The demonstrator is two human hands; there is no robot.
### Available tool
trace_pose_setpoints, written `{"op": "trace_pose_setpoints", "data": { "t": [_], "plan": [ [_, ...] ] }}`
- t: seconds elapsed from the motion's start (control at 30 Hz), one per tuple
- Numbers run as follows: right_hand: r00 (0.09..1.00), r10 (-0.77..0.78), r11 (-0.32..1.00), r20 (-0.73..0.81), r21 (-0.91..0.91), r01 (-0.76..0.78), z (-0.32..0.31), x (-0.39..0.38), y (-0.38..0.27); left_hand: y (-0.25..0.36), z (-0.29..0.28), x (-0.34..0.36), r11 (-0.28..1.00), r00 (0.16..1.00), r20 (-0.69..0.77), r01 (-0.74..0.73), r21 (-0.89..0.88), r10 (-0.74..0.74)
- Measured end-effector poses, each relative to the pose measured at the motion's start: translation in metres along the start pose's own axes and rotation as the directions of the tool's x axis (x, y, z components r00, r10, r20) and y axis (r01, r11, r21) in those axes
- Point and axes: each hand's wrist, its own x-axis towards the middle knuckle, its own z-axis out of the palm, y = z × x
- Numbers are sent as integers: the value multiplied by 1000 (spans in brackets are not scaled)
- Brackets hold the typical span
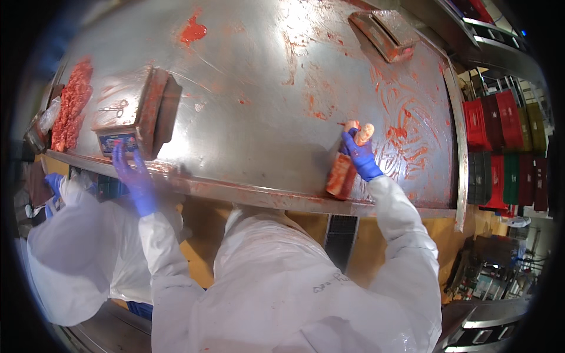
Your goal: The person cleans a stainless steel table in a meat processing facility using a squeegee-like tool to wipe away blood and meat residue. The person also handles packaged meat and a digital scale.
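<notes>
My left hand (134,179), in a blue glove, reaches up to the blue front panel (118,142) of a steel bench scale (126,88). Its fingers are spread and hold nothing; whether a fingertip touches the panel I cannot tell. Small scissors (119,108) lie on the scale's top. Near the table's front edge, my right hand (361,157), also gloved, is closed around a pale pink piece of meat (365,134) whose rounded ends stick out past the fingers. Just below that hand is a red-smeared, long block-like thing (341,176); whether it belongs to the meat I cannot tell.
A strip of red ground meat (73,106) lies on the steel table (235,117) at left. A second steel box (385,35) stands far right. Stacked coloured crates (500,123) are beyond the right edge. A co-worker in white (76,253) is close on my left.
</notes>
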Motion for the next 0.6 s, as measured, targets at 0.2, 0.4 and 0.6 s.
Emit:
{"op": "trace_pose_setpoints", "data": {
  "t": [0.2, 0.4, 0.6],
  "plan": [
    [880, -400, 916, 256, 132, 379, 107, 40, -66, -2, 5, -11, 996, 988, 134, -84, 12, 81],
    [983, -19, 748, 184, 655, -108, 351, 90, -63, -34, 13, -11, 979, 976, 212, -8, -204, 52],
    [972, -106, 872, 210, 489, -10, 399, 136, -31, -53, 2, 7, 928, 927, 362, 214, -305, -95]
  ]
}}
